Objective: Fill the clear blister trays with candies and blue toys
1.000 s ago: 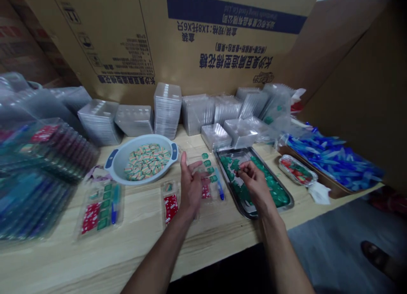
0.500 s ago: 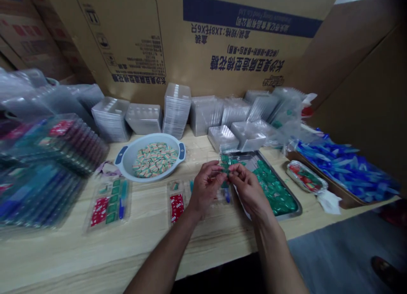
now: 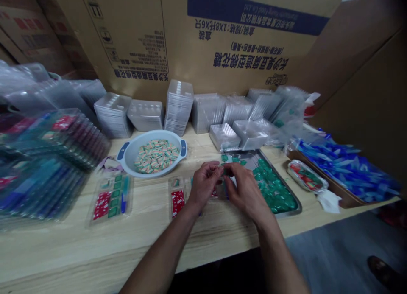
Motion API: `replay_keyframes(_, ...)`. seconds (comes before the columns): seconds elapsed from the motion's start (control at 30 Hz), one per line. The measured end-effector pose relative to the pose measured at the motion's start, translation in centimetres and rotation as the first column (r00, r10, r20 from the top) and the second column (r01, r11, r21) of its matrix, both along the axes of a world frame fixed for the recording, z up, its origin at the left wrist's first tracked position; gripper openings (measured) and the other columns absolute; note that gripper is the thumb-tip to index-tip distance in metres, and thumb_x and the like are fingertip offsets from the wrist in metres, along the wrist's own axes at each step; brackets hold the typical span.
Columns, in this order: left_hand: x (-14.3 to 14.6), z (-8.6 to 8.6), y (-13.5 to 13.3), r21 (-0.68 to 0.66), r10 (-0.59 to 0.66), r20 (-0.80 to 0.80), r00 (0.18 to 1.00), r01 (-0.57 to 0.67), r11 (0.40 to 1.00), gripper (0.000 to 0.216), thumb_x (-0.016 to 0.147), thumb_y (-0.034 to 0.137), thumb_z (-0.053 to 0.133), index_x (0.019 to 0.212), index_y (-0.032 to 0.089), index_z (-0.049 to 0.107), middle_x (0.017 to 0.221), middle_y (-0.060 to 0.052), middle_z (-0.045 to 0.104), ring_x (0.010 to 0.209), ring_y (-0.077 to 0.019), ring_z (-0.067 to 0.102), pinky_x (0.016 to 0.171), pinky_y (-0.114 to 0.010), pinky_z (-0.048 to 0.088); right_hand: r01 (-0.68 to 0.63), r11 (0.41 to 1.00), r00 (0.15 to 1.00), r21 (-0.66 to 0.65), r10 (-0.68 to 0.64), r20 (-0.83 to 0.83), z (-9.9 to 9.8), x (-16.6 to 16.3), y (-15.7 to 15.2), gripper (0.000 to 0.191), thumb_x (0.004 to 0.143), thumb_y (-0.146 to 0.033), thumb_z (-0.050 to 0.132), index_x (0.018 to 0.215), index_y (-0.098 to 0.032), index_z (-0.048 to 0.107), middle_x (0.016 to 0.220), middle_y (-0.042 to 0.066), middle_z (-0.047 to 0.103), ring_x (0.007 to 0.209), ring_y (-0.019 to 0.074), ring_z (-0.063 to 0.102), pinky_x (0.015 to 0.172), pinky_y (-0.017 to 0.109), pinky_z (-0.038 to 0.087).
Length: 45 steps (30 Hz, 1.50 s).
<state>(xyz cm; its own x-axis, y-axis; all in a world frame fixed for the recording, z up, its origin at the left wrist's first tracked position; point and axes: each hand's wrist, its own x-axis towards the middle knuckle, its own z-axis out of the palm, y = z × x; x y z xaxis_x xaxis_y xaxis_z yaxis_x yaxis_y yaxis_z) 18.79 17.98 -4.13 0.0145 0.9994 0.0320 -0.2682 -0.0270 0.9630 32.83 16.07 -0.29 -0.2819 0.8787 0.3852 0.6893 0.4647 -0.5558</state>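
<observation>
1. The left hand (image 3: pixel 205 184) and the right hand (image 3: pixel 244 189) are close together now, with their fingertips nearly meeting. 1 second ago, the right hand was over the metal tray (image 3: pixel 251 156) and the left hand was apart, with its fingers spread.
2. 0.5 seconds ago, a little green thing showed between the fingertips. Now the fingers hide that spot. They are bent like a pinch, but I can't tell if either grip holds it.
3. Under the hands, a clear pack (image 3: pixel 214 194) lies on the counter (image 3: pixel 136 239), mostly hidden.
4. Lots of green pieces (image 3: pixel 276 192) lie in the tray, beside the right hand.
5. So the work seems to have gone from the tray to the pack.
</observation>
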Motion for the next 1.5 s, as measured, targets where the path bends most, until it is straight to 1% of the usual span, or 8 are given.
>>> replay_keyframes(0.17,0.2,-0.1,0.2,-0.088,0.052,0.042,0.998,-0.048,0.995,0.034,0.085,0.047,0.069,0.101,0.017,0.073,0.102,-0.009,0.073,0.086,-0.0195,0.068,0.065,-0.027,0.058,0.080,0.997,0.996,0.006,-0.080,-0.044,-0.5,1.4,0.3,0.016,0.093,-0.022,0.050,0.106,-0.021,0.060,0.091,0.006,0.069,0.085,0.0233,0.064,0.079,0.037,0.044)
replay_keyframes(0.27,-0.2,0.0,0.6,-0.166,0.113,0.094,0.989,-0.096,0.981,0.026,0.086,0.037,0.067,0.103,0.018,0.073,0.110,-0.008,0.072,0.080,-0.0172,0.068,0.064,-0.027,0.057,0.086,0.996,0.996,0.011,-0.085,-0.030,-0.5,2.8,-0.2,0.015,0.092,-0.023,0.052,0.104,-0.022,0.060,0.087,0.004,0.067,0.081,0.0223,0.063,0.077,0.035,0.043)
replay_keyframes(0.43,-0.7,0.1,0.9,-0.205,0.159,0.128,0.979,-0.131,0.970,0.026,0.083,0.019,0.059,0.105,0.017,0.072,0.122,-0.010,0.068,0.077,-0.0145,0.068,0.064,-0.027,0.057,-0.014,1.000,0.998,-0.013,0.015,0.054,-0.5,3.2,-1.6,0.017,0.092,-0.017,0.050,0.105,-0.022,0.061,0.097,0.006,0.065,0.093,0.0241,0.061,0.083,0.037,0.041)
replay_keyframes(0.83,-0.8,0.4,0.6,-0.216,0.139,0.178,0.974,-0.099,0.971,0.030,0.078,0.018,0.059,0.106,0.016,0.070,0.117,-0.010,0.068,0.070,-0.0135,0.069,0.059,-0.025,0.055,-0.114,0.992,0.949,-0.049,0.123,0.289,-0.9,1.0,-2.3,0.021,0.088,-0.006,0.046,0.100,-0.020,0.056,0.099,0.010,0.060,0.096,0.0273,0.055,0.085,0.041,0.039)
replay_keyframes(0.97,-0.9,0.3,0.8,-0.302,0.165,0.245,0.955,-0.087,0.949,0.031,0.075,0.016,0.062,0.106,0.015,0.069,0.118,-0.012,0.069,0.069,-0.0139,0.070,0.057,-0.025,0.053,-0.094,0.995,0.969,-0.039,0.100,0.226,-1.6,0.8,-2.4,0.020,0.088,-0.007,0.046,0.100,-0.020,0.054,0.097,0.009,0.061,0.094,0.0272,0.056,0.083,0.041,0.041)
replay_keyframes(1.13,-1.1,-0.1,1.3,-0.330,0.195,0.331,0.923,-0.080,0.940,0.035,0.071,0.009,0.061,0.104,0.014,0.069,0.109,-0.010,0.072,0.066,-0.0125,0.068,0.060,-0.025,0.054,-0.049,0.999,0.998,0.007,0.049,-0.046,-1.7,1.9,-2.7,0.034,0.092,-0.017,0.049,0.125,-0.023,0.053,0.111,0.010,0.062,0.105,0.0264,0.059,0.090,0.042,0.046)
replay_keyframes(1.27,-0.5,-0.1,0.7,-0.346,0.057,0.550,0.833,0.165,0.924,0.037,0.070,0.003,0.063,0.105,0.013,0.066,0.095,-0.007,0.072,0.066,-0.0120,0.067,0.063,-0.024,0.054,0.069,0.997,0.950,-0.025,-0.074,-0.305,-2.7,4.2,-2.6,0.045,0.093,-0.029,0.057,0.138,-0.027,0.051,0.129,0.011,0.059,0.114,0.0266,0.059,0.100,0.045,0.046)
replay_keyframes(1.5,2.0,0.4,-3.3,-0.308,-0.154,0.815,0.559,0.642,0.702,0.030,0.067,0.002,0.066,0.095,0.012,0.065,0.079,-0.003,0.068,0.062,-0.0130,0.065,0.060,-0.023,0.052,-0.091,0.903,0.662,-0.419,-0.260,-0.703,-4.3,5.6,-4.1,0.066,0.085,-0.048,0.069,0.146,-0.037,0.047,0.145,0.010,0.056,0.114,0.0309,0.066,0.085,0.043,0.058)
